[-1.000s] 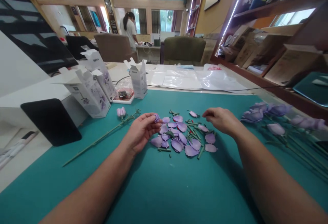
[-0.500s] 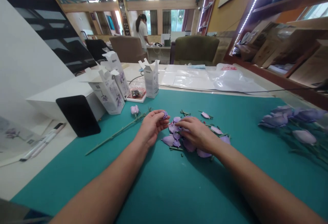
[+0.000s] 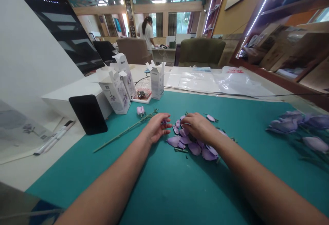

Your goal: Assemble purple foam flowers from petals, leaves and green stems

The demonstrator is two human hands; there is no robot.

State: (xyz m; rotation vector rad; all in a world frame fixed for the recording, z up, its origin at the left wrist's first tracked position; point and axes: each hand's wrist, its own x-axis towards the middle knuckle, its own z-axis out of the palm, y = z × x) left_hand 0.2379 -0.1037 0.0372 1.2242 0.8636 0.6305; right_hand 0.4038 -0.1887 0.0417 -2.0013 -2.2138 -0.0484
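Curled around a small purple flower piece (image 3: 165, 122), my left hand (image 3: 156, 128) hovers just left of a heap of loose purple petals (image 3: 194, 148). The piece is mostly hidden by the fingers. My right hand (image 3: 199, 127) is over the heap with its fingers bent together at the top left edge, and what they pinch is hidden. Two small pink-purple petal pieces (image 3: 175, 129) lie between the hands. A green flower stem (image 3: 123, 133) with a pale purple bud (image 3: 140, 110) rests beyond my left wrist. Cut green stem bits (image 3: 181, 150) lie beside the heap.
On the left stand a black tablet (image 3: 88, 114), flower-printed white boxes (image 3: 117, 94) and pens (image 3: 55, 137). Several assembled purple flowers (image 3: 285, 121) lie at the right of the green mat (image 3: 164, 190). Plastic sheets (image 3: 197, 79) cover the far table. A person (image 3: 147, 31) stands in the background.
The view has shifted slightly, so everything sits a little further right. My left fingers have curled further over the purple piece. My right hand has moved slightly over the petals, uncovering two small pieces.
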